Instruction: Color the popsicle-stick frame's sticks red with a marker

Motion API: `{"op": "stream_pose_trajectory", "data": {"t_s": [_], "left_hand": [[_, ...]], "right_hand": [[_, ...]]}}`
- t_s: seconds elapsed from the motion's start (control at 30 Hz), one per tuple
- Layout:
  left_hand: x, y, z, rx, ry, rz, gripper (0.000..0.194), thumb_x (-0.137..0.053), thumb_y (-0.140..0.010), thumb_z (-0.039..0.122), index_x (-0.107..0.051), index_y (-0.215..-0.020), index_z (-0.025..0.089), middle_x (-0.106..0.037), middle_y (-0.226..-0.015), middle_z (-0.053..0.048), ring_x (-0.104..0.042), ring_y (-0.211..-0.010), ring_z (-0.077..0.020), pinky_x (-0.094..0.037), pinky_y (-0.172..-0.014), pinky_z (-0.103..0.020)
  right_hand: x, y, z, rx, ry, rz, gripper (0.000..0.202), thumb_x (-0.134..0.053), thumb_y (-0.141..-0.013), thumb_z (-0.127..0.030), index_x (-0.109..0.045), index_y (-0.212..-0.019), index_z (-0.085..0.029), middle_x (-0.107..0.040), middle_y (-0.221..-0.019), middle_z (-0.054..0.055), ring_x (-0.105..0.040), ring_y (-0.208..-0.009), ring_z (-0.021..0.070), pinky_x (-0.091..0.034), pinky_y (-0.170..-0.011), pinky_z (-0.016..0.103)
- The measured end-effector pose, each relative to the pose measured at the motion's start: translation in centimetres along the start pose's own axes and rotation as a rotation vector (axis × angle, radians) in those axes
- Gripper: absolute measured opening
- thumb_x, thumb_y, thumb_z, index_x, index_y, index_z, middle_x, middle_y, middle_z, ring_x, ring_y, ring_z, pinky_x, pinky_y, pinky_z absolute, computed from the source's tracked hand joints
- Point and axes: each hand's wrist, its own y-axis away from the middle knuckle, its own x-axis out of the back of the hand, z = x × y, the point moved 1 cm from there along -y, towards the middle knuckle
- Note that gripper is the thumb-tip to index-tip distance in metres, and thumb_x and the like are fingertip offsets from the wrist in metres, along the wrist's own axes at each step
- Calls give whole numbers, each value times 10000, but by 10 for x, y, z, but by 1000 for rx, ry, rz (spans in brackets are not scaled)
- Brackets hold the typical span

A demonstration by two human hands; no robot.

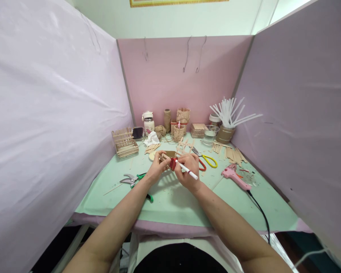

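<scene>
Near the middle of the table, my left hand (157, 167) is closed on a small wooden stick piece (165, 156) with a red part (173, 163) at its right end. My right hand (189, 171) grips a white pen (187, 169) with a dark red band, its upper end pointing down to the right. The pen's other end is at the red part, between the two hands. Fingers hide some of the wooden piece, and its full shape cannot be made out.
Green-handled pruners (130, 179) lie left of my hands. Yellow-handled scissors (209, 160), a red handle (202, 165) and a pink glue gun (235, 178) lie right. Behind stand a wooden rack (125, 143), a water bowl (210, 135) and white sticks in a pot (225, 134).
</scene>
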Motion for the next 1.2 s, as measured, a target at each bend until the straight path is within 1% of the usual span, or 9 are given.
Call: {"op": "stream_pose_trajectory", "data": {"t_s": [0.2, 0.4, 0.57, 0.7, 0.9, 1.07, 1.2], "left_hand": [[0, -1, -2, -1, 0, 10, 579, -829, -698, 505, -463, -1096, 297, -554, -934, 51, -610, -859, -118, -484, -763, -248], [0, -1, -2, -20, 39, 8, 602, -848, -684, 505, -462, -1092, 290, -567, -936, 46, -627, -885, -125, -499, -785, -254], [-1, 0, 0, -5, 17, 14, 608, -844, -682, 518, -462, -1098, 292, -563, -942, 44, -628, -898, -135, -501, -793, -270], [0, 0, -2, -15, 15, 10, 604, -843, -684, 516, -463, -1099, 296, -572, -945, 44, -629, -905, -136, -502, -804, -272], [1, -2, -4, -31, 23, 10, 577, -839, -702, 484, -469, -1100, 291, -558, -897, 55, -619, -837, -116, -495, -757, -241], [1, -2, -3, -22, 14, 7, 583, -837, -703, 490, -465, -1106, 291, -561, -910, 55, -605, -826, -109, -487, -747, -234], [2, -1, -4, -15, 4, -5, 568, -825, -716, 495, -463, -1108, 299, -564, -922, 54, -610, -829, -111, -484, -749, -239]], "right_hand": [[0, 1, 1, -20, 18, -1, 161, -571, -836, -101, -501, -863, -243, -648, -756, -29, -654, -720, 167, -392, -834, 389], [-1, 1, -1, -20, 6, -51, 164, -546, -820, -107, -458, -782, -240, -607, -685, -41, -615, -651, 156, -392, -814, 389], [0, 2, 0, -21, 7, -17, 157, -565, -829, -103, -491, -845, -241, -638, -750, -27, -638, -709, 168, -388, -823, 386], [0, 2, 0, -23, 19, -24, 162, -562, -825, -96, -494, -849, -242, -644, -761, -22, -642, -724, 172, -386, -828, 387], [0, 1, -2, -16, 10, -81, 168, -533, -822, -127, -436, -751, -244, -583, -648, -46, -570, -608, 150, -394, -809, 394], [0, 1, -1, -22, 15, -25, 146, -549, -842, -120, -475, -809, -242, -619, -710, -29, -623, -683, 162, -402, -824, 395], [0, 1, -1, -38, 16, -18, 133, -559, -867, -126, -495, -857, -242, -632, -747, -22, -638, -715, 164, -405, -826, 391]]}}
